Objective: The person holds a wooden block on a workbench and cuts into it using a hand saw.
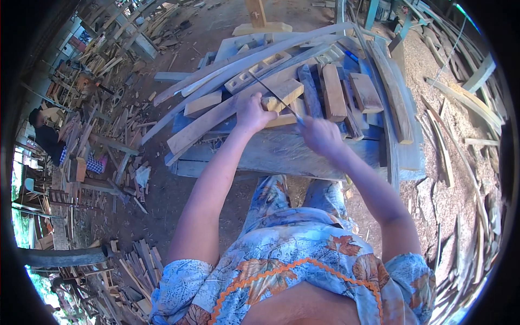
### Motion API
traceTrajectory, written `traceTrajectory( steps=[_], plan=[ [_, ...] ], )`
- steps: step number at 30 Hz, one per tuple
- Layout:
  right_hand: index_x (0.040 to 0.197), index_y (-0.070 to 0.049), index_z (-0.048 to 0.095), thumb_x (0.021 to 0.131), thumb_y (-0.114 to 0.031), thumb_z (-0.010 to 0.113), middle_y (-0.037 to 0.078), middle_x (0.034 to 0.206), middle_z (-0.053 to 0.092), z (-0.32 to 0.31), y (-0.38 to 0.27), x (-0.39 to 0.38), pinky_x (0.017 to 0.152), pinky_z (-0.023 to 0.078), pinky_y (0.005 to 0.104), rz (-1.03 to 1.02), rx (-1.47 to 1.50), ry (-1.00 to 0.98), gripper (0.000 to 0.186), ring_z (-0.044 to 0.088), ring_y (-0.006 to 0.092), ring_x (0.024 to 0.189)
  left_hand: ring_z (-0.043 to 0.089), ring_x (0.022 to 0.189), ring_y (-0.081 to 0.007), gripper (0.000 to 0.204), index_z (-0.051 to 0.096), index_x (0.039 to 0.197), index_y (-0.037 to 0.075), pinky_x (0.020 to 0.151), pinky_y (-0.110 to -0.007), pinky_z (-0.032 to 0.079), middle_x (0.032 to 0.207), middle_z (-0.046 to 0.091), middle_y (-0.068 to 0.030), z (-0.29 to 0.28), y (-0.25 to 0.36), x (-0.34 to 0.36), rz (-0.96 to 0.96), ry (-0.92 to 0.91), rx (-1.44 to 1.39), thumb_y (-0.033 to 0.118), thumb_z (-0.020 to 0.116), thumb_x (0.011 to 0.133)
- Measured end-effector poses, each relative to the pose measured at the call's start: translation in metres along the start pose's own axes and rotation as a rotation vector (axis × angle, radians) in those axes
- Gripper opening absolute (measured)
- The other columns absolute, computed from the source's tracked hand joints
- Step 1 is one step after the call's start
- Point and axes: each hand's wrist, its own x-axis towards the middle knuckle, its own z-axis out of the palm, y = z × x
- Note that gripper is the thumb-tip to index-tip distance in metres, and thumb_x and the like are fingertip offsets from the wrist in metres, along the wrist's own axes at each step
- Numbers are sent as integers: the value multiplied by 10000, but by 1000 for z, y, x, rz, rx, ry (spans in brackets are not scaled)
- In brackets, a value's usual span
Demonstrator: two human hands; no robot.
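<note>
My left hand (252, 114) is closed on the near left end of a short, pale wood block (286, 94), which lies on the bench among other pieces. My right hand (322, 135) is wrapped round the handle of a long, thin, dark tool that looks like a file (272, 93). Its shaft points away to the left and lies across the top of the block. Fingers hide most of the handle. Just under the block, a long plank (208, 123) runs diagonally across the bench.
The wooden workbench (260, 157) bears several blocks, such as one brown block (333, 92) and another (366, 93). Long curved strips (233, 62) jut past its left side. A slotted wood piece (254, 73) lies behind. Shavings and boards cover the right floor; a person (50, 138) is at far left.
</note>
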Motion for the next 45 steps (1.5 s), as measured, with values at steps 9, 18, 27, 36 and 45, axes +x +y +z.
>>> traceTrajectory(
  steps=[9,18,27,36,45],
  plan=[
    [855,-59,595,881,-240,499,152,729,646,22,-4,18,635,506,440,-27,7,66,207,645,331,693,626,839,-306,540,551,949,-12,753,-371,480,833,632,-172,-1,0,-2,1,26,32,296,775,567],
    [961,-67,592,886,-294,518,170,765,650,-5,4,-33,678,502,446,134,-33,-133,250,646,333,764,631,826,-287,603,561,994,-43,763,-361,473,822,635,-177,0,-4,-2,38,60,14,306,785,556],
    [843,-48,606,857,-233,519,170,742,648,16,-12,42,664,508,439,-14,11,59,205,648,328,724,638,768,-257,545,565,936,-10,711,-347,483,762,636,-135,7,0,1,50,64,79,309,801,561],
    [963,-58,570,891,-289,519,196,697,621,5,19,-63,622,486,466,87,16,9,247,621,381,677,620,878,-307,622,539,1003,-55,771,-372,481,922,618,-196,1,-10,3,64,53,27,311,775,560],
    [862,-62,624,869,-231,521,150,782,658,12,-15,47,685,511,432,1,7,63,197,651,326,764,625,848,-314,637,556,995,-69,752,-386,472,850,631,-204,0,7,2,35,5,43,320,796,552]
  ],
)
